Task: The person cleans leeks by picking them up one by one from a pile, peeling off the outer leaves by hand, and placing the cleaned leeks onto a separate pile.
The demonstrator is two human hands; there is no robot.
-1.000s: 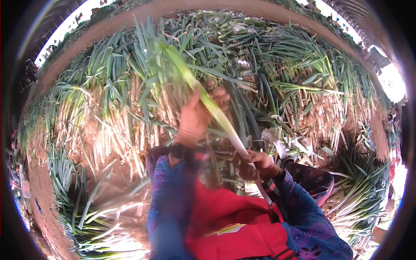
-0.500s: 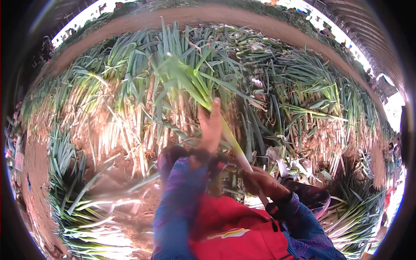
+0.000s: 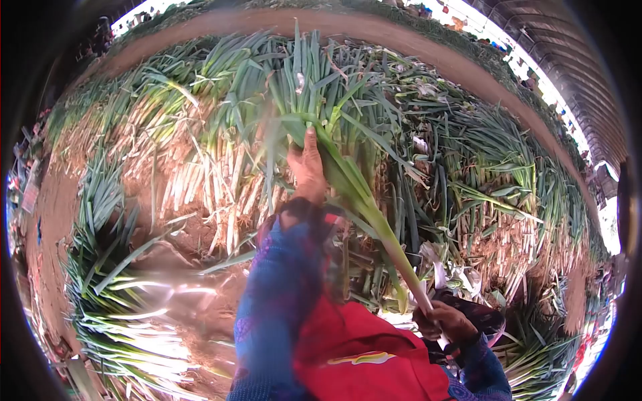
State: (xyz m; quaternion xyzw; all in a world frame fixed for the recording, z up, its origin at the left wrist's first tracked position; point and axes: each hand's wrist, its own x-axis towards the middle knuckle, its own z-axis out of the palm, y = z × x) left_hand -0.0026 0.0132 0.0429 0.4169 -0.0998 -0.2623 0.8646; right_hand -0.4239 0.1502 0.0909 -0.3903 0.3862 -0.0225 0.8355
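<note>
A long leek (image 3: 394, 250) slants across the middle, its green leaves up and left, its pale stalk down and right. My right hand (image 3: 445, 322) is wrapped round the white lower stalk beside my red apron (image 3: 374, 341). My left hand (image 3: 309, 167) is closed at the leafy end, thumb pointing up, with a bent green leaf (image 3: 292, 123) in its grip. The fingers on the far side of my left hand are hidden, and the leaf tips there are blurred.
A wide bank of leeks (image 3: 221, 167) lies ahead, roots toward me, with more leeks (image 3: 495, 200) on the right. Another pile (image 3: 127, 334) lies at lower left on brown soil (image 3: 214, 307). Pale peeled scraps (image 3: 435, 264) lie near my right hand. A dirt path (image 3: 374, 27) runs behind.
My right hand has moved down and right with the stalk. My left hand has moved slightly up and left, to the leaves, and the hands are farther apart. The view has shifted a little.
</note>
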